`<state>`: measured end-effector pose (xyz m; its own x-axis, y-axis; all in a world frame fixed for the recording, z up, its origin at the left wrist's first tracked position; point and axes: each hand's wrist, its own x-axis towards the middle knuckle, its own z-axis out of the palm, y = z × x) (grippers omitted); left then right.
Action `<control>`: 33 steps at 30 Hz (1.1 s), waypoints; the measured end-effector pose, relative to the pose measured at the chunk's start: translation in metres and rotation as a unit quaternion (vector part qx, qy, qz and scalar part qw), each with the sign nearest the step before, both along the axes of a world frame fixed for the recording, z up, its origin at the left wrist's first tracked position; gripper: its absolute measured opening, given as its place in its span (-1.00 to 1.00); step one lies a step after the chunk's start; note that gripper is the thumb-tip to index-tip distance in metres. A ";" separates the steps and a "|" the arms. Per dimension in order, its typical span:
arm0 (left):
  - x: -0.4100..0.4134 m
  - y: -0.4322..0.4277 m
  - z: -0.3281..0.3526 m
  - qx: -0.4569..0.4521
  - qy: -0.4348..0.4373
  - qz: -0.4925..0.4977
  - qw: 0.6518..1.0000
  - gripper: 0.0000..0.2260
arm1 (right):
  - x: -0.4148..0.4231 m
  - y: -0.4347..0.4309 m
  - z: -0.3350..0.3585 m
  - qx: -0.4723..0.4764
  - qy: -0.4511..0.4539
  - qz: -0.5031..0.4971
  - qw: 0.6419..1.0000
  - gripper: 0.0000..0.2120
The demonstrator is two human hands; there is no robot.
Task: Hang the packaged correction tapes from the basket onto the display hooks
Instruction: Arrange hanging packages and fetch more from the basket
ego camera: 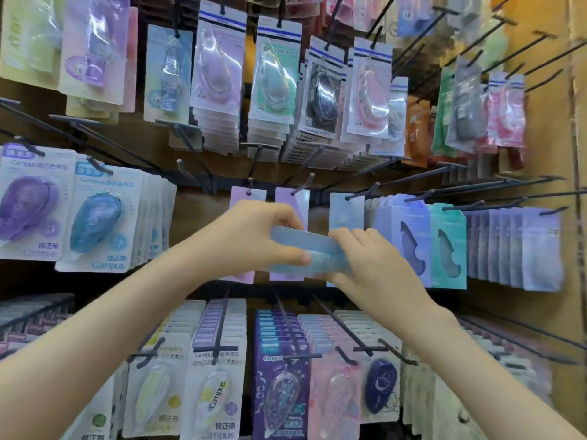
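The brown display wall (197, 223) carries rows of black wire hooks (409, 182), packets hung facing outward. Before its middle row, the left hand (254, 236) and right hand (378, 268) hold a pale blue flat correction-tape packet (305, 247) level between them, fingers (352, 236) pinching opposite ends, likely to turn its hole toward a sparse hook (302, 185).

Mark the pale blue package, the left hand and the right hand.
pale blue package (308, 245): head view, bare stretch of its face between the hands.
left hand (254, 236): head view, back of the hand.
right hand (372, 265): head view, back of the hand.
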<state>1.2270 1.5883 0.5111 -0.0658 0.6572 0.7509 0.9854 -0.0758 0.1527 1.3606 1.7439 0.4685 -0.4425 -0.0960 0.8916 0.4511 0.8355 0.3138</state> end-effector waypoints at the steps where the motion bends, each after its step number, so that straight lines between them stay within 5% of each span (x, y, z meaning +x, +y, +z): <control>1: 0.001 0.003 0.001 0.005 -0.015 -0.008 1.000 -0.81 | 0.004 0.003 0.000 -0.025 0.008 0.015 1.000 -0.58; 5: 0.003 0.018 -0.009 0.054 -0.150 -0.062 0.985 -0.84 | 0.019 0.010 0.005 -0.134 0.167 0.061 0.975 -0.33; 8: 0.009 0.025 -0.015 0.033 -0.291 -0.169 0.941 -0.80 | 0.029 0.001 0.011 -0.337 0.215 0.226 0.888 -0.52; 12: 0.018 0.036 -0.022 -0.038 -0.280 -0.201 0.938 -0.74 | 0.021 -0.002 0.012 -0.483 0.224 0.389 0.752 -0.71; 15: 0.023 0.044 -0.027 -0.033 -0.268 -0.196 0.943 -0.73 | 0.016 -0.004 0.015 -0.498 0.244 0.439 0.707 -0.71; 21: 0.031 0.062 -0.023 0.019 -0.253 -0.179 0.951 -0.76 | 0.005 -0.010 0.011 -0.420 0.260 0.415 0.764 -0.47; 24: 0.036 0.070 -0.021 0.060 -0.147 -0.152 0.976 -0.79 | 0.004 -0.007 0.009 -0.399 0.220 0.330 0.827 -0.31; 28: 0.029 0.077 -0.022 0.087 -0.053 -0.128 0.987 -0.67 | 0.007 0.008 0.014 -0.423 0.184 0.310 0.832 -0.28; 33: -0.004 0.087 -0.028 0.199 0.080 0.068 0.974 -0.49 | 0.017 0.020 0.015 -0.343 0.147 0.250 0.893 -0.29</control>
